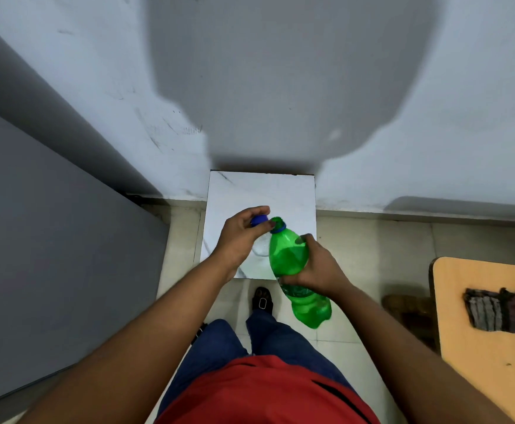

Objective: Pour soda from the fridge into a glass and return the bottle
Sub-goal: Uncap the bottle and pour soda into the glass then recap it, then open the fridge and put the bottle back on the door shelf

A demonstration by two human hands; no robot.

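Note:
My right hand [317,267] grips a green soda bottle [289,258] around its middle, tilted with the neck pointing up and away over a small white marble-top table [280,191]. The bottle's mouth [277,223] is uncovered, with a blue ring below it. Held in my left hand [240,237] is the blue cap [259,220], just left of the mouth. A clear glass [260,249] stands on the table beneath my left hand, mostly hidden by that hand and the bottle.
A grey fridge side [51,240] fills the left. The white wall [280,87] stands right behind the table. A wooden table [488,316] with a dark striped cloth [501,310] is at the right. My legs and a black shoe [262,301] are below on the tiled floor.

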